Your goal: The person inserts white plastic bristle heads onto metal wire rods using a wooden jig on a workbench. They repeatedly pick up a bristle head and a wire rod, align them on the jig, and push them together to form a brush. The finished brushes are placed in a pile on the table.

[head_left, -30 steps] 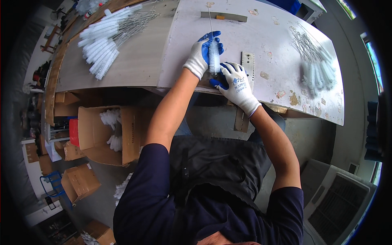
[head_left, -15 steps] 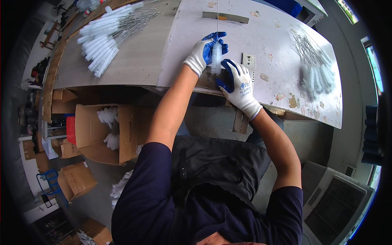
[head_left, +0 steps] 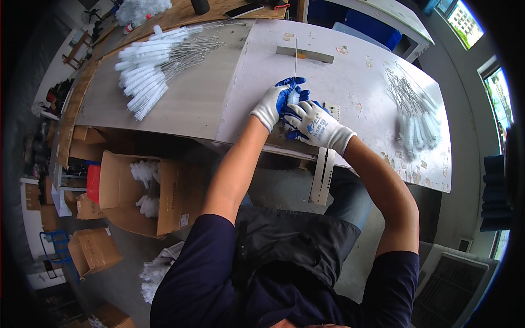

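Note:
Both my hands wear white gloves with blue palms and meet near the front edge of the white worktable (head_left: 350, 82). My left hand (head_left: 273, 103) and my right hand (head_left: 313, 124) are closed together around the white bristle head of a wire brush (head_left: 293, 97). Its thin wire stem (head_left: 296, 57) sticks straight away from me toward a grey metal bar (head_left: 304, 53). The bristles are mostly hidden by my fingers.
A large pile of white wire brushes (head_left: 150, 65) lies at the left on the grey board. A smaller pile of brushes (head_left: 415, 112) lies at the right. An open cardboard box (head_left: 142, 191) with white bristle tufts stands on the floor below left, among other boxes.
My right hand has moved up from beside the brush head and now closes over it with the left hand. The brush and its stem stay in the same spot.

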